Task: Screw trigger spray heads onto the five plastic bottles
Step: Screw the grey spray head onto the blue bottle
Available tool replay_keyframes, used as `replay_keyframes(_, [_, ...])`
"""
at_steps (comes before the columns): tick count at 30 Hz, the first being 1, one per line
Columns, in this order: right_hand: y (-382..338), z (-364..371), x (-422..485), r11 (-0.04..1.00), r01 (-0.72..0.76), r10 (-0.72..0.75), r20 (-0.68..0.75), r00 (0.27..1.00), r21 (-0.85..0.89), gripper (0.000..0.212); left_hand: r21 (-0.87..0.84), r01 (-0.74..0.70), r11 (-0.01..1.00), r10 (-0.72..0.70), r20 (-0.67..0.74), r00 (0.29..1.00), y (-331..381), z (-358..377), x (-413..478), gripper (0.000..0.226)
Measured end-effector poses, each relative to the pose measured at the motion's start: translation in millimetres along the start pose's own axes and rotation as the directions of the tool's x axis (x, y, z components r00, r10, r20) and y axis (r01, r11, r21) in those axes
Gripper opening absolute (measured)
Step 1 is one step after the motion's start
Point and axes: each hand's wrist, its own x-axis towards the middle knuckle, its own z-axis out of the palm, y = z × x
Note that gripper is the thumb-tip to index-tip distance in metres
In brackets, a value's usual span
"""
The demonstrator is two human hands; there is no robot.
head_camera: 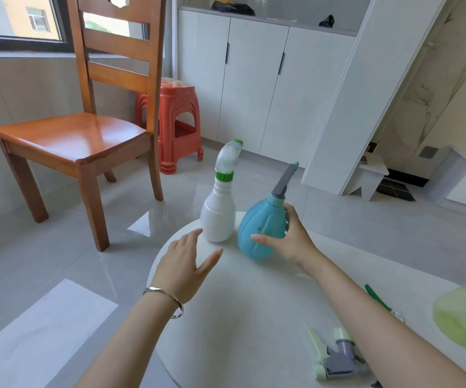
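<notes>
The right hand (287, 242) is cupping the capped blue bottle (259, 231) loosely, the left hand (187, 264) is hovering open and empty; likely next is fetching the near-right spray head (335, 357).

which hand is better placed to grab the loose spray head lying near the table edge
Right, probably. The loose spray head lies beside the right forearm, though the right hand rests against the blue bottle. The left hand is open but across the table.

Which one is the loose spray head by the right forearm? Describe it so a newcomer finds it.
Start at the round white table and go to its near right part, beside the right forearm. The loose spray head lies flat there, pale green with a grey-purple body. Unlike the heads on the white bottle and teal bottle, it is on no bottle.
</notes>
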Motion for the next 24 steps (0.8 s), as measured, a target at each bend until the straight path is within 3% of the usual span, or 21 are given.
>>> replay_keyframes(6, [10, 5, 9, 1.0, 0.0, 0.001, 0.058, 0.998, -0.022, 0.084, 0.144, 0.025, 0.989, -0.032, 0.049, 0.998, -6, 0, 1, 0.07])
replay_keyframes(24, [10, 0, 20, 0.997, -0.037, 0.047, 0.164, 0.985, -0.067, 0.09, 0.07, 0.055, 0.996, -0.06, 0.073, 0.996, 3, 0, -1, 0.067])
